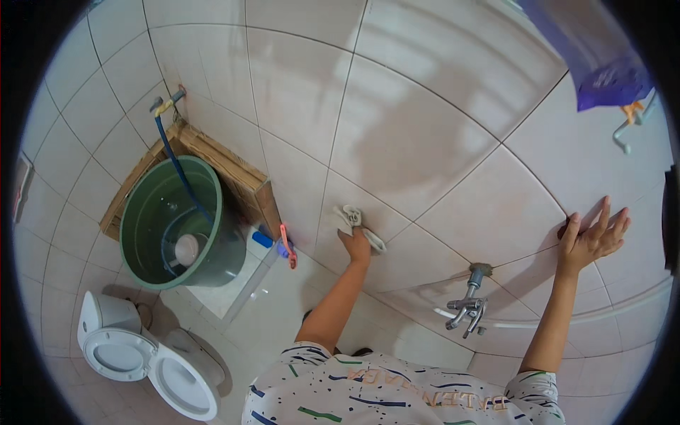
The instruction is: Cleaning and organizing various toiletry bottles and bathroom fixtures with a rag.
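Note:
My left hand grips a crumpled pale cloth against the tiled wall. One end of the cloth hangs out on the right of the hand. Far to the right, my right hand lies against the same wall with its fingers spread and holds nothing. A small dark spot on the wall is partly covered by its thumb. Between my two arms, a chrome double-headed tap sticks out of the wall.
At left, a green plastic barrel holds water, a floating dipper and a blue hose from a wall tap. A toilet stands below it. A pink-handled brush leans nearby. A purple packet hangs upper right.

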Tool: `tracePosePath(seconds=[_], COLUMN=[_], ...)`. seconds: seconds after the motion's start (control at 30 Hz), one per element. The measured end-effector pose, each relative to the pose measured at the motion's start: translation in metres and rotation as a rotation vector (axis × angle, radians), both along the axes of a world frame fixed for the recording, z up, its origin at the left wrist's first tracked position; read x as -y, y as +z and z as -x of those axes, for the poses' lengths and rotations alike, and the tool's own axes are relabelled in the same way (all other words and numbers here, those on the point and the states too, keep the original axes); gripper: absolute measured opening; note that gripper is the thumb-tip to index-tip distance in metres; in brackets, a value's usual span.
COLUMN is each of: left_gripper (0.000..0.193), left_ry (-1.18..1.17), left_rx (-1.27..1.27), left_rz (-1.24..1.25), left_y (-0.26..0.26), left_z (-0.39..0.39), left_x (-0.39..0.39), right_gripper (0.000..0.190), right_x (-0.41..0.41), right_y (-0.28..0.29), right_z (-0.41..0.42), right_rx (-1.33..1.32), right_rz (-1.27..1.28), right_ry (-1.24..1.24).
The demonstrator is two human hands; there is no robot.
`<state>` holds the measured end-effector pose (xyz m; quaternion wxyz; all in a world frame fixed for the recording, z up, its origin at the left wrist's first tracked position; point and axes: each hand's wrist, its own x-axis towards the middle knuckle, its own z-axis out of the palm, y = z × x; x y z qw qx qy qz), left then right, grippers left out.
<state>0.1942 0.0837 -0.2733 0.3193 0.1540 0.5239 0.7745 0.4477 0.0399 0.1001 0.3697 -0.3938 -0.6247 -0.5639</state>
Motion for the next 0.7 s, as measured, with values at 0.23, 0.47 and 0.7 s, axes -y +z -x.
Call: tracePosePath(seconds=[0.23, 0.47, 0.7], left_gripper=[0.034, 0.041, 0.032], left_ry=[0.15, 0.397, 0.291], left_rx=[0.091, 0.417, -0.319], left_rz=[-0.151, 0.042, -0.323], left_y=[-0.015, 0.039, 0.194], left_z=[0.136, 0.255, 0.273], left_x=[-0.065, -0.107, -0.109], right_gripper=[0.053, 0.054, 0.053], right_x=[0.001, -0.004, 0.0], right_y=[-0.001, -0.002, 0.0], right_z=[0.008, 0.02, 0.006], right_rx=[-0.069, -0.096, -0.047], right_rz=[0.0, -0.003, -0.006], right_ry=[-0.038, -0.001, -0.044])
